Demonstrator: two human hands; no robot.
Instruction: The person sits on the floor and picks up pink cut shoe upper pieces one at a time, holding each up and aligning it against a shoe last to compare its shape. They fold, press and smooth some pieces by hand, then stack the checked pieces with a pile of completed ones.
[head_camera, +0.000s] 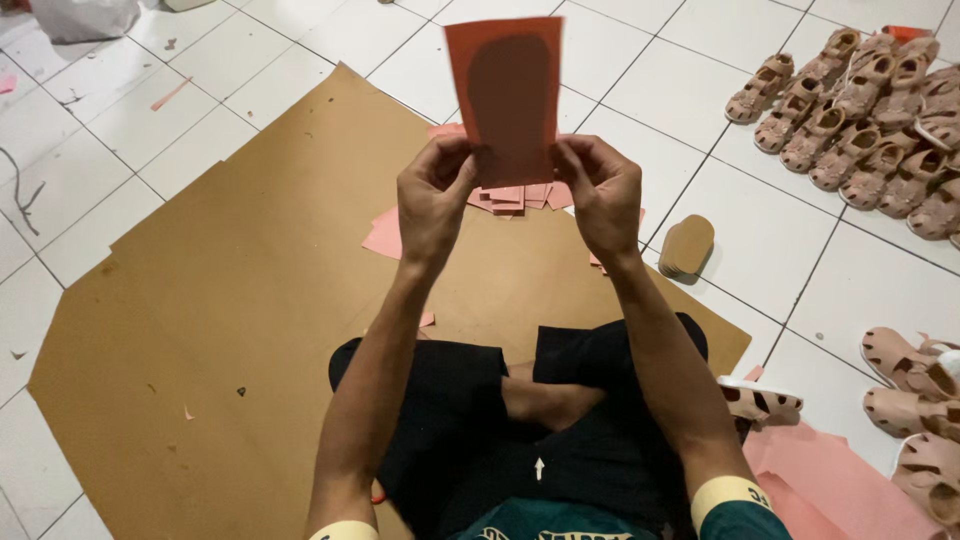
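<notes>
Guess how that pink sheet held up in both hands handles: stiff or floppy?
Probably fairly stiff: the pink sheet stands upright above the left hand and right hand, pinched only at its bottom edge, without drooping. Likely light, since fingertips alone carry it. It looks thin, so may crease.

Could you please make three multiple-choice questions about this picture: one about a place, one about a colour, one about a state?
1. Where does the stack of tan soles lie?
A. on the white tile floor
B. on the person's lap
C. inside a box

2. What colour is the sheet held up?
A. green
B. pink-orange with a darker sole shape
C. white

3. How is the sheet held?
A. by the left hand only
B. lying flat on the cardboard
C. by both hands, the right hand too, at its lower edge

Answers: 1 A, it rests on tile beside the cardboard. 2 B, its colour shows. 3 C, both hands pinch it.
</notes>
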